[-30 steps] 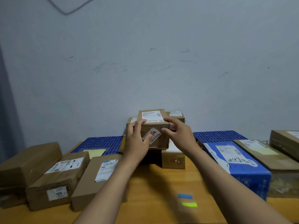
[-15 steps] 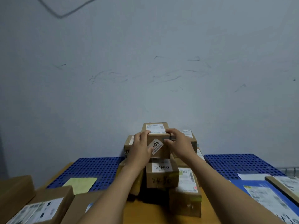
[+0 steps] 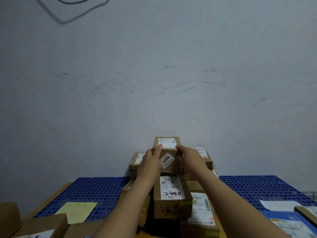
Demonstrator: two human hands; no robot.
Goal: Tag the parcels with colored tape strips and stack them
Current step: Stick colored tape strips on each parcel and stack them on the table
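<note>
A person's left hand [image 3: 151,162] and right hand [image 3: 190,161] clamp a small brown cardboard parcel [image 3: 169,145] from either side, fingers curled over its top edge, at the peak of a stack against a scuffed pale grey wall [image 3: 154,83]. The parcel carries two white labels, one flat on top and one slanted across its front face. It sits directly over a taller cardboard box handwritten "2490" [image 3: 171,201], though contact between them cannot be made out. Two more labelled cardboard boxes flank it behind, one at left [image 3: 136,160] and one at right [image 3: 204,154], each partly hidden by a hand. Two blue perforated plastic mats lie either side of the stack on the wooden table [image 3: 51,198]: the left mat [image 3: 103,189] bears a pale yellow paper sheet [image 3: 77,211], the right mat [image 3: 265,188] a white paper sheet [image 3: 277,205]. A dark cable [image 3: 68,18] loops across the wall's upper left.
</note>
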